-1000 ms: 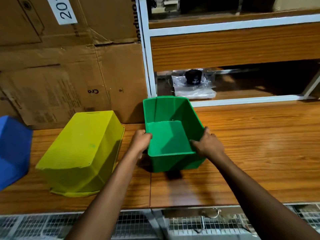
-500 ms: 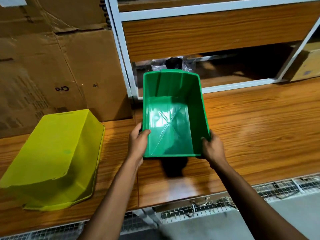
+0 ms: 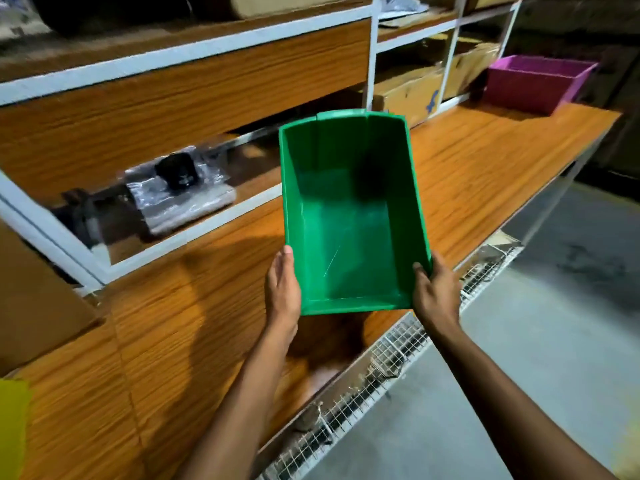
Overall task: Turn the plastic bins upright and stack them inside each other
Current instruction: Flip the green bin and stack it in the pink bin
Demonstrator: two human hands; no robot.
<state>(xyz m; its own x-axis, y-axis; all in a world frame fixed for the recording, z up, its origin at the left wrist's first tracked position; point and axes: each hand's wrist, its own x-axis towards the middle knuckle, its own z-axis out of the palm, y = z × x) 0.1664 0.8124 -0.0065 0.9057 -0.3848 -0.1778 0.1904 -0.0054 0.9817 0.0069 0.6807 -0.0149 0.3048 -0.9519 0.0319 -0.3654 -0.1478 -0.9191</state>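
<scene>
Your left hand [image 3: 282, 289] and right hand [image 3: 437, 292] each clamp a near corner of the green bin [image 3: 349, 216], thumbs hooked over the rim and fingers underneath, out of sight. The bin is open side up and held above the wooden bench [image 3: 485, 168], just inside its front edge; its shadow falls on the bench directly below the bin.

To the bin's far left, a yellow bin [image 3: 12, 427] shows only as a sliver at the frame edge; its orientation cannot be determined. Beyond the bin's left side, a bagged black part [image 3: 180, 188] lies in the shelf recess. Well beyond the bin's right side, a purple bin [image 3: 535, 83] stands upright on the bench.

Hazards, as judged:
- Both grips sit at the near end only. The far end is unsupported and may dip or twist out of your thumbs.
- Setting down too near the front edge risks the bin tipping onto the floor.
- Nesting at an angle could jam the tapered walls.
</scene>
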